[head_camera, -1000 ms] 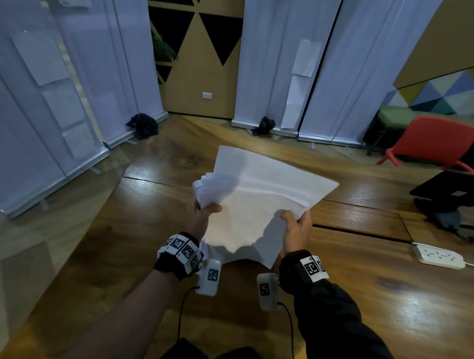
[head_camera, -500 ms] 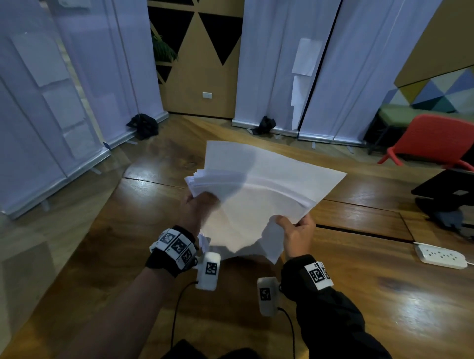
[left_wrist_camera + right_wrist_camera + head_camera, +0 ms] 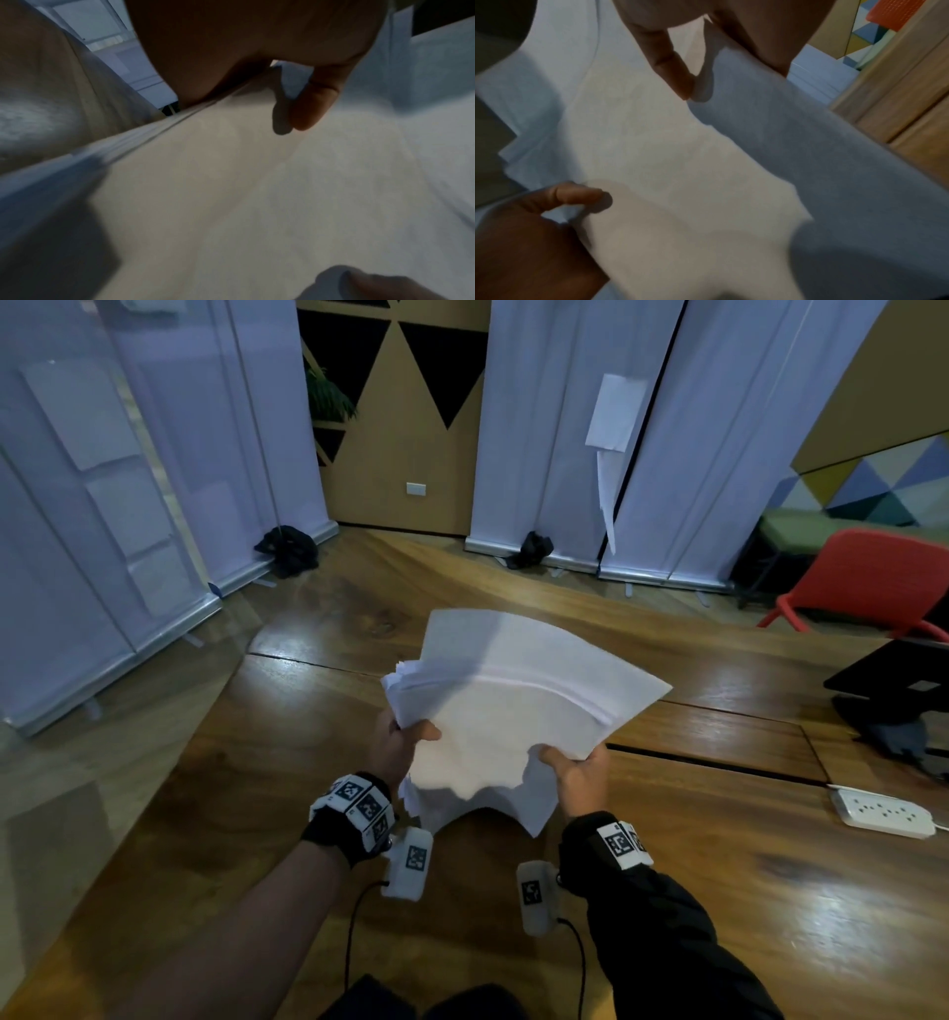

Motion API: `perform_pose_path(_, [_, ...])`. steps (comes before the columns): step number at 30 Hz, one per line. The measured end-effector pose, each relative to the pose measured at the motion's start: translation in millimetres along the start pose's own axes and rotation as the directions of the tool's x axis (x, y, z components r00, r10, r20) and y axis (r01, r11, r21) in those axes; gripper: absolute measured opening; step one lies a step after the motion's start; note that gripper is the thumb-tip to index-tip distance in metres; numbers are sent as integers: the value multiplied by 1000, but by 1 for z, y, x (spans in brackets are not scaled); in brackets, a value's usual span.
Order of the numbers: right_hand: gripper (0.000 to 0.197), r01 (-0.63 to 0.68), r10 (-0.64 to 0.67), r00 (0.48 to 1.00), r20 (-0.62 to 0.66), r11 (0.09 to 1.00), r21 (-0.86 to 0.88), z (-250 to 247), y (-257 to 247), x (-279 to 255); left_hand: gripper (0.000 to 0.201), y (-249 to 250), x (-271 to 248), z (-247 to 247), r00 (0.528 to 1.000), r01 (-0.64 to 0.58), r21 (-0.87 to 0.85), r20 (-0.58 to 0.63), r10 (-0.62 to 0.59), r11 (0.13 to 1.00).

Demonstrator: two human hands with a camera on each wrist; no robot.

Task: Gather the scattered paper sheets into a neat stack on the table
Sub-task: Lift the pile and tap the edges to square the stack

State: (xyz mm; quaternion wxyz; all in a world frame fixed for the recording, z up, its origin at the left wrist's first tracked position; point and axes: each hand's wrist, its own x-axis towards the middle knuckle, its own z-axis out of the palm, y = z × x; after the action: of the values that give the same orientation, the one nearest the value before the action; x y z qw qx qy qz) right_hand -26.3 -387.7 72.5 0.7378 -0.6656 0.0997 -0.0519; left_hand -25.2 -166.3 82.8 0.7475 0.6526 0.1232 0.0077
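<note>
A thick bundle of white paper sheets (image 3: pixel 508 706) is held in the air above the wooden table (image 3: pixel 267 762), its edges uneven and fanned. My left hand (image 3: pixel 405 742) grips the bundle's left side, thumb on top. My right hand (image 3: pixel 575 767) grips the near right corner, thumb on top. The lower sheets sag and curl between the two hands. In the left wrist view the thumb (image 3: pixel 316 101) presses on the top sheet (image 3: pixel 231 203). The right wrist view has the right thumb (image 3: pixel 670 60) lying on the paper (image 3: pixel 680 162) and the left thumb at the lower left.
A white power strip (image 3: pixel 883 814) lies on the table at the right. A black laptop on a stand (image 3: pixel 893 680) sits at the far right, with a red chair (image 3: pixel 868 582) behind it. White roll-up banners (image 3: pixel 565 428) stand at the table's far side.
The bundle dipped left and forward half a second ago, then came back; both hands kept their grip throughout, and the sheets sit slightly more to the right now.
</note>
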Motion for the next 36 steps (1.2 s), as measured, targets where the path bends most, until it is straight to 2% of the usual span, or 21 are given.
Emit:
perform_pose_path(3, [26,-65,66,998,16,997,-29,1,6,0,28,0,-1,1,997,77,87,1,-78,993])
perform_pose_path(6, [23,-38,39,998,52,999,-29,1,2,0,45,17,-6,-1,996,22,55,82,-27,998])
perform_pose_path(8, [24,-38,39,996,75,999,-20,-1,0,2,50,39,-10,-5,984,-131,34,125,126,991])
perform_pose_path(10, [29,-46,49,996,71,998,-39,-1,0,3,46,73,-16,-5,927,-345,81,187,326,935])
perform_pose_path(11, [30,-49,52,997,64,998,-48,-1,0,4,45,89,-19,-3,898,-415,134,217,382,900])
perform_pose_path(13, [30,-52,54,997,62,998,-43,0,1,4,46,111,-19,1,852,-515,280,272,448,810])
perform_pose_path(15, [25,-64,67,995,79,997,-32,1,-2,4,41,121,-18,8,849,-528,411,261,459,743])
perform_pose_path(17, [20,-75,79,990,119,996,-40,1,-7,4,25,123,-15,13,855,-511,464,182,486,724])
perform_pose_path(19, [17,-85,86,983,160,996,-11,-1,-5,3,19,118,-7,14,866,-478,453,100,490,752])
perform_pose_path(22, [28,-217,196,956,219,973,75,-8,16,2,46,103,14,14,912,-382,535,85,402,754])
perform_pose_path(24, [30,-313,308,926,217,950,-13,-15,35,2,42,82,32,14,950,-300,597,115,291,744])
perform_pose_path(26, [19,-372,390,906,165,919,-129,-22,56,3,36,58,43,18,974,-220,631,100,203,744])
perform_pose_path(28, [17,-407,425,896,127,901,-148,-25,74,2,46,34,47,21,992,-118,662,41,121,740])
perform_pose_path(30, [22,-434,443,891,103,896,-96,-26,86,-4,50,16,48,22,999,-4,639,-26,27,769])
perform_pose_path(32, [25,-467,471,878,84,882,-68,-26,92,-9,54,4,47,23,995,95,643,-77,-59,760])
perform_pose_path(34, [28,-503,511,856,83,858,-103,-27,100,-10,59,-4,47,22,993,114,672,-63,-97,732])
perform_pose_path(36, [35,-538,555,831,39,819,-200,-30,112,-9,70,-11,49,21,992,76,694,21,-126,715])
